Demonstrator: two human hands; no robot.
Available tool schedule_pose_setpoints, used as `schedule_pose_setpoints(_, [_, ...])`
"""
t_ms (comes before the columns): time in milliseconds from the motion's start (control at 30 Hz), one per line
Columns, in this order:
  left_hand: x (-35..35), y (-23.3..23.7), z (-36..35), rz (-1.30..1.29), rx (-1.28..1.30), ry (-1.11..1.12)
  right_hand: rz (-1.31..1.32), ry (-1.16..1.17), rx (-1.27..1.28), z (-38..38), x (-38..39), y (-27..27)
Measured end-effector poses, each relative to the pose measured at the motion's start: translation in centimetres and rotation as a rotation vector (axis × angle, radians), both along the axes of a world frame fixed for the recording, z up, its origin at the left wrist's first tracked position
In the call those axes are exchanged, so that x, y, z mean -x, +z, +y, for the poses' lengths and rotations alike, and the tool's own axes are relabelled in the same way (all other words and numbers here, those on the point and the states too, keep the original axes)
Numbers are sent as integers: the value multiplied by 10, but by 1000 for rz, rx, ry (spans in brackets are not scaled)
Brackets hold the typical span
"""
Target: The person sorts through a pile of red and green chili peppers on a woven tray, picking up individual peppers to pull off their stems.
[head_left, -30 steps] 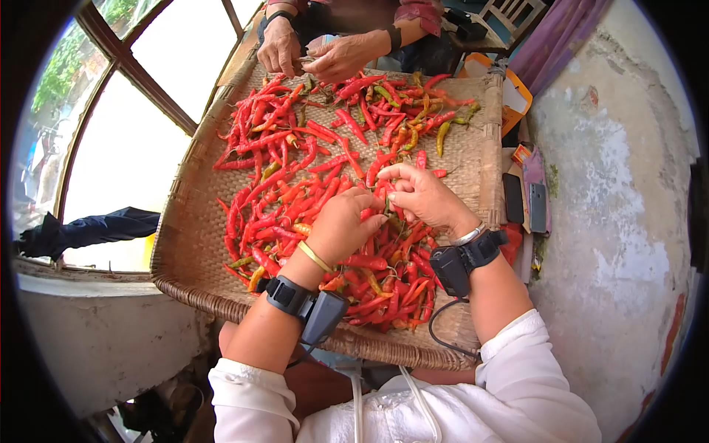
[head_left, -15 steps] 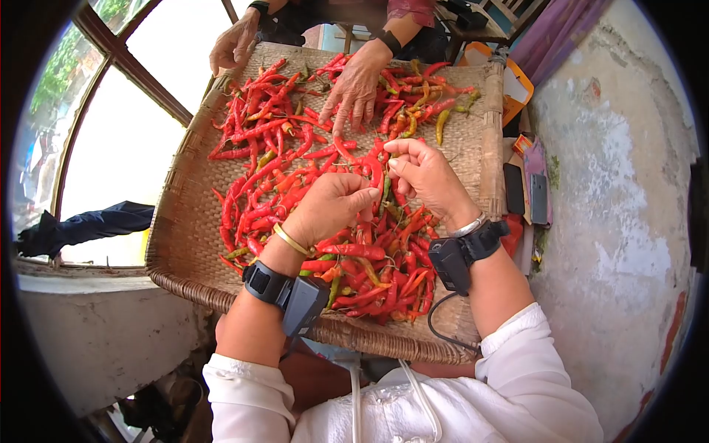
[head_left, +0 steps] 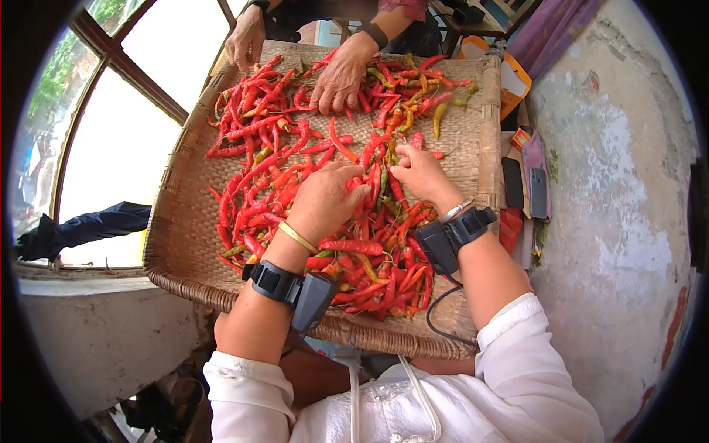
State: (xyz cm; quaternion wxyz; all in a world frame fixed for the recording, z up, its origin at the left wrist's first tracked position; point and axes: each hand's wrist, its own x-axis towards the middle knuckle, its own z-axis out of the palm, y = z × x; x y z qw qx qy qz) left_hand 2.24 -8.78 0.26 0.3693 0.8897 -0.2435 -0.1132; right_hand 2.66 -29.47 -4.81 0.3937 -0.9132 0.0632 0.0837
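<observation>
Red chilli peppers (head_left: 362,248), with some green and orange ones among them, lie heaped in a large woven tray (head_left: 181,244). Over the middle of the heap is my left hand (head_left: 326,198), its thumb and fingers bent together above red peppers; what they hold, if anything, is hidden. To its right, my right hand (head_left: 423,171) is closed in a pinch beside red and green peppers, and what lies between its fingertips is too small to make out. A yellowish-green pepper (head_left: 439,119) lies near the tray's right side.
Across the tray, a co-worker's hand (head_left: 341,80) rests on peppers and their other hand (head_left: 245,38) is at the far left edge. Two phones (head_left: 512,182) lie right of the tray. A dark folded umbrella (head_left: 96,227) is by the window; a rough wall stands right.
My right hand has moved slightly down and its fingers have closed more. The co-worker's hand over the peppers has shifted up and left, and their other hand has moved right.
</observation>
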Motion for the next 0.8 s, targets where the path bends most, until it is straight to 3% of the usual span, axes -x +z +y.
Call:
schedule_pose_setpoints(67, [8, -13, -7, -284, 21, -115, -79, 4, -72, 1, -1, -13])
schedule_pose_setpoints(100, [9, -17, -7, -283, 21, -115, -79, 4, -71, 3, 0, -10])
schedule_pose_setpoints(167, [11, -22, -8, -224, -50, -201, 106, -106, -350, 8, 3, -2])
schedule_pose_setpoints(300, [9, -19, -6, -200, -119, -224, 198, -63, -319, 7, 3, -1])
schedule_pose_setpoints(467, [8, -22, -5, -171, -82, -271, 103, 62, 46, 12, 4, -8])
schedule_pose_setpoints(600, [5, -22, -2, -185, -64, -321, 87, -4, -90, 15, 5, -14])
schedule_pose_setpoints(800, [5, -8, -1, -88, -156, -192, 122, 128, -191, 17, 6, 16])
